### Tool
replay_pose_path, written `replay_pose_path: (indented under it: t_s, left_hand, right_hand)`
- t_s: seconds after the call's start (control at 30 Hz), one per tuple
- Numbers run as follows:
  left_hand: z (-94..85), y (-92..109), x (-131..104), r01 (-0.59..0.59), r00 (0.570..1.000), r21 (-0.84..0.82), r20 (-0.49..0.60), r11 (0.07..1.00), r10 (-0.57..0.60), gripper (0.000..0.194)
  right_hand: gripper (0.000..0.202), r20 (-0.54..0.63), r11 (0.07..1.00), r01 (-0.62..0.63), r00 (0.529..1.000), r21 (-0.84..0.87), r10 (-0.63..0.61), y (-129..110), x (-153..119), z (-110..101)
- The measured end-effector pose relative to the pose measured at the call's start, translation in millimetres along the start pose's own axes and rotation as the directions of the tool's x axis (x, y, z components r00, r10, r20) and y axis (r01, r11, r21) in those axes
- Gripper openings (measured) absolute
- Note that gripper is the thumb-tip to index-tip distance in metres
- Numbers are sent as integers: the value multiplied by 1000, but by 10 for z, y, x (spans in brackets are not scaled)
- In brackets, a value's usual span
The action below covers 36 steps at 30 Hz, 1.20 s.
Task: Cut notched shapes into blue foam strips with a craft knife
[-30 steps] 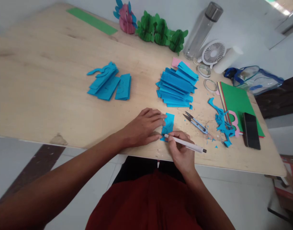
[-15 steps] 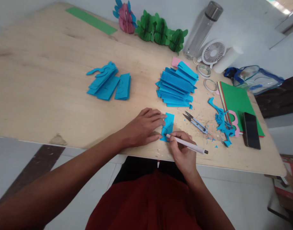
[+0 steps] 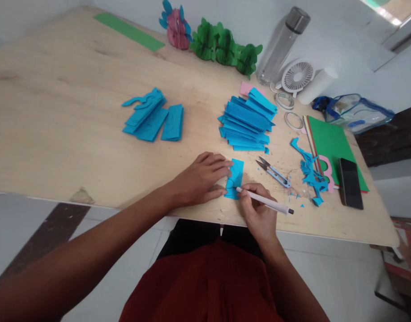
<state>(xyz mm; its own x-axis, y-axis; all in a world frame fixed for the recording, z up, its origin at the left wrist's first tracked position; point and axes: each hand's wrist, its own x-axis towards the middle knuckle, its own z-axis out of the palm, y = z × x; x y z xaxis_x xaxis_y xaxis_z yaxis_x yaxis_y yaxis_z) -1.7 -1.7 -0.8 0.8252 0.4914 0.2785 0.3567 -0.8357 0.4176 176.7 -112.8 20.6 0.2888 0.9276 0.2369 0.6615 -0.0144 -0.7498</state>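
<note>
Head view, near table edge: left hand [image 3: 200,179] laid flat, fingers spread open and pressing down the left side of a small blue paper piece [image 3: 235,176]. Right hand [image 3: 257,210] closed in a writing grip on a white pen [image 3: 264,201], tip touching the lower right corner of that piece, just beside the left fingertips. A dark curved line visible on the blue surface.

Step in hand, by the look of it: tracing an outline onto the folded piece, partly drawn. Next move likely calls for steady downward pressure from the flat hand and a slow curve of the tip, with no slip of paper toward the table [image 3: 74,112] edge close below.

Same view, farther out: small snips [image 3: 273,171] lying just right of the piece, untouched. A stack of blue folded strips [image 3: 247,123] behind it, a second blue pile [image 3: 153,116] well apart to the left, blue offcuts [image 3: 309,172] and a phone [image 3: 350,182] to the right.
</note>
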Motion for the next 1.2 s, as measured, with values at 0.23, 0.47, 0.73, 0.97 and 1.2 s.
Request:
replay_pose_path:
  t_s: [0.23, 0.47, 0.73, 0.97, 1.2]
  left_hand:
    - [8, -8, -3, 0, 1000, -1, -4, 1000, 0, 35]
    - [3, -7, 0, 1, 1000, -11, -4, 1000, -1, 35]
    - [7, -8, 5, 5, 1000, -25, 2, 1000, -5, 36]
    - [-7, 1, 10, 6, 1000, -24, 4, 1000, -6, 34]
    - [13, -15, 10, -1, 1000, -23, 3, 1000, 1, 34]
  right_hand:
    - [14, -27, 1000, -19, 999, 11, 19, 15, 5, 13]
    - [15, -16, 999, -26, 1000, 28, 27, 22, -19, 12]
    - [15, -22, 1000, 21, 1000, -10, -21, 2, -31, 12]
    - [16, -54, 1000, 23, 998, -6, -23, 1, -34, 15]
    - [16, -8, 997, 53, 999, 62, -52, 73, -46, 22]
